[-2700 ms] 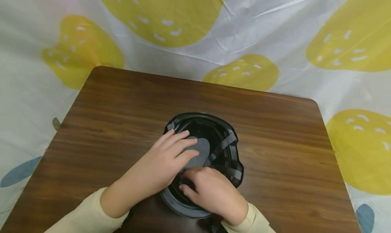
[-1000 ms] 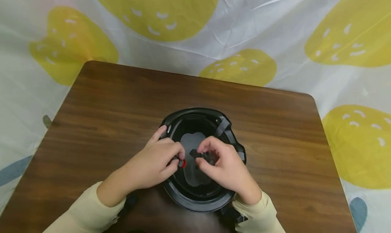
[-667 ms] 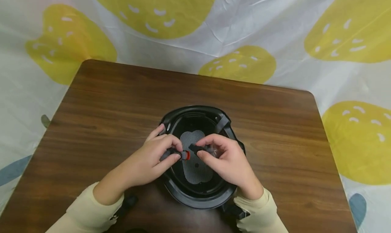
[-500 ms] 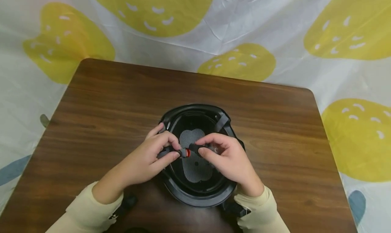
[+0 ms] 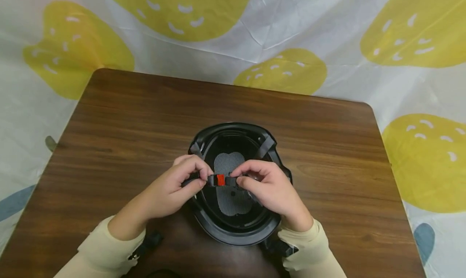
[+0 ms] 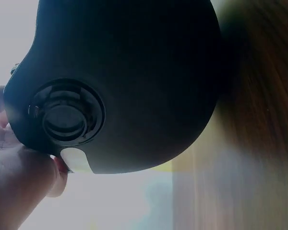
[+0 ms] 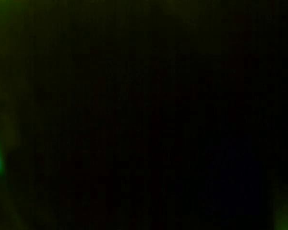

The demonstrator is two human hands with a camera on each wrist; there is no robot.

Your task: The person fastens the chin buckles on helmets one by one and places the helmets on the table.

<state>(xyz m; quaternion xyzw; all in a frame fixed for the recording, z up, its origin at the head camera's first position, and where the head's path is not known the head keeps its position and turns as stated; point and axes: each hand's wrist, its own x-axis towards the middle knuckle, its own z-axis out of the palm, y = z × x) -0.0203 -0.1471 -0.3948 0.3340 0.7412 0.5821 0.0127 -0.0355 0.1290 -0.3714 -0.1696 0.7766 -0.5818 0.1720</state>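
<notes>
A black helmet lies upside down in the head view, its hollow facing up with a grey ribbed pad inside. Over that hollow, a chin-strap buckle with a red part stretches between both hands. My left hand pinches its left end between thumb and fingertips. From the right, my right hand pinches the dark strap end in line with the red part; whether the two halves are clipped together I cannot tell. The left wrist view shows the helmet's dark outer shell beside the hand.
The helmet stands on a brown wooden table. Behind hangs a white curtain with yellow fruit shapes. Dark objects sit by the left sleeve. The right wrist view is almost black.
Earlier the left hand was spread over the helmet and the right reached inside. Both then picked up strap ends, and these ends have come together, with the red part now more exposed.
</notes>
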